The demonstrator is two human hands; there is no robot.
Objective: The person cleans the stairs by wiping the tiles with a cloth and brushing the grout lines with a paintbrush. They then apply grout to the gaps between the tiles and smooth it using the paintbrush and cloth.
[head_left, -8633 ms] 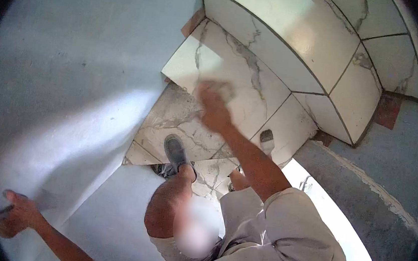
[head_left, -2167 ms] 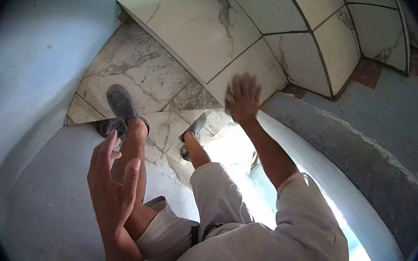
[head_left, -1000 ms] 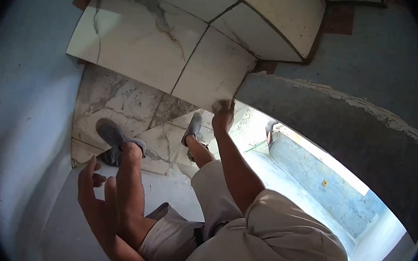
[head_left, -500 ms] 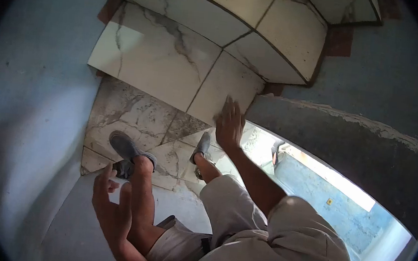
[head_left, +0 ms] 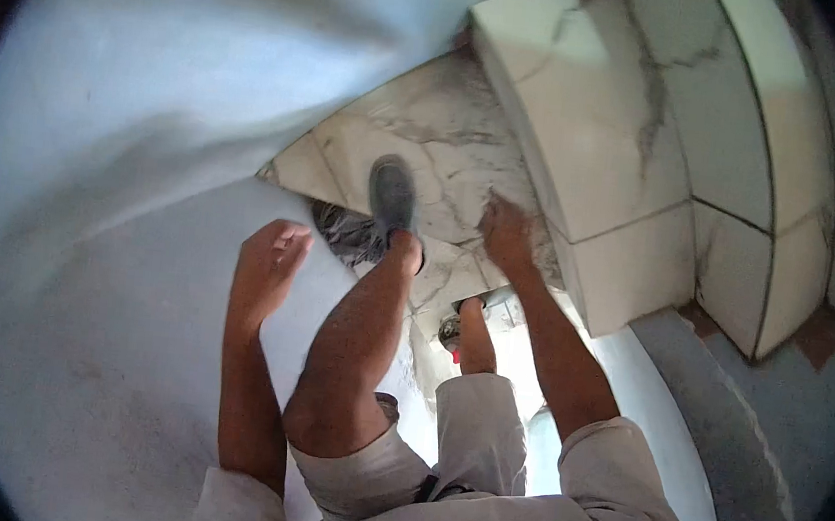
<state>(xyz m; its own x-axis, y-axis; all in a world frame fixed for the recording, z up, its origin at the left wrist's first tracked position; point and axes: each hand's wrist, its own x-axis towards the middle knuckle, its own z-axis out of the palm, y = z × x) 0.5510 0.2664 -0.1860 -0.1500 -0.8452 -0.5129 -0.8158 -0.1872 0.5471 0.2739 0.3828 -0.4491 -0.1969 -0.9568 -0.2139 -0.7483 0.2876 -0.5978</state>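
My left hand [head_left: 271, 265] hangs beside the pale blue wall, its fingers loosely bent and nothing seen in them. Over the marbled landing tiles [head_left: 451, 123] is my right hand [head_left: 508, 234], near the edge of the tiled step [head_left: 571, 125]; its fingers are smeared by motion. Between the two hands, my forward foot in a grey slip-on shoe [head_left: 392, 198] is on the landing. My other foot is farther back, partly hidden by the leg, with a bit of red [head_left: 457, 356] beside it.
Marble-look stairs [head_left: 741, 141] rise at the right. A pale blue wall [head_left: 119, 232] curves along the left. Beside the forward shoe lies a dark crumpled thing [head_left: 345, 230]. A grey ledge [head_left: 715, 410] runs down the lower right, next to bright light from below.
The view has swung left, so the stairs now stand at the right. My left hand's fingers have drawn in from a spread pose. My right hand's outstretched fingers have bent downward.
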